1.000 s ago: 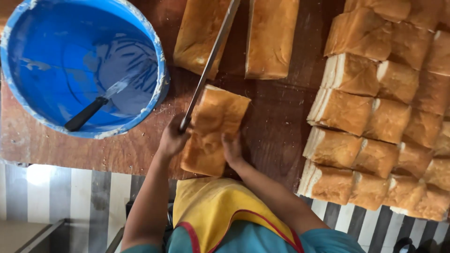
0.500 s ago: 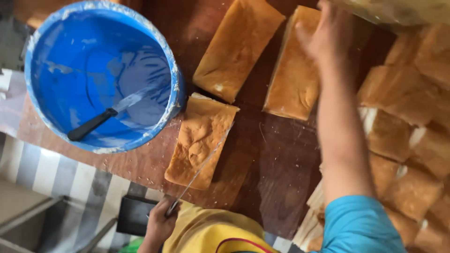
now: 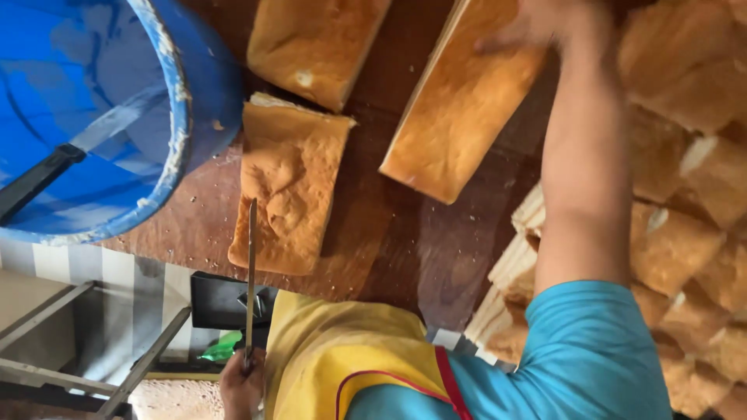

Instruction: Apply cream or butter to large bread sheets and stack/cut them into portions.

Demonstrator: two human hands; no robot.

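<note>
On the dark wooden worktop [image 3: 389,257], scattered with pale crumbs, a flat slab of bread [image 3: 292,187] lies just beside the blue bucket [image 3: 198,85] — golden-brown, roughly rectangular, with a puckered, dimpled top and a ragged far edge. The left hand [image 3: 240,387] sits low at the near edge of the worktop, closed around the handle of a long, thin knife [image 3: 250,272] whose blade points away over the slab's near corner, flat against it or just above. The right hand [image 3: 545,27] reaches far across to the long loaf [image 3: 459,117], a smooth-crusted block lying at a slant. It lies on the loaf's far end, but blur hides the fingers, so I cannot tell whether it grips or only rests there.

By the look of it, the work is at a change-over: one slab lies done with, and a fresh loaf is being taken in hand. Bringing that loaf near would call for a firm hold on soft, springy bread that dents easily, with the blade kept clear of the reaching arm.

A second loaf [image 3: 315,43] lies beyond the slab. At the right, cut blocks [image 3: 685,233] are stacked close, showing pale crumb at their sides. The bucket's rim is smeared white — a dark-handled tool [image 3: 35,183] rests inside.
</note>
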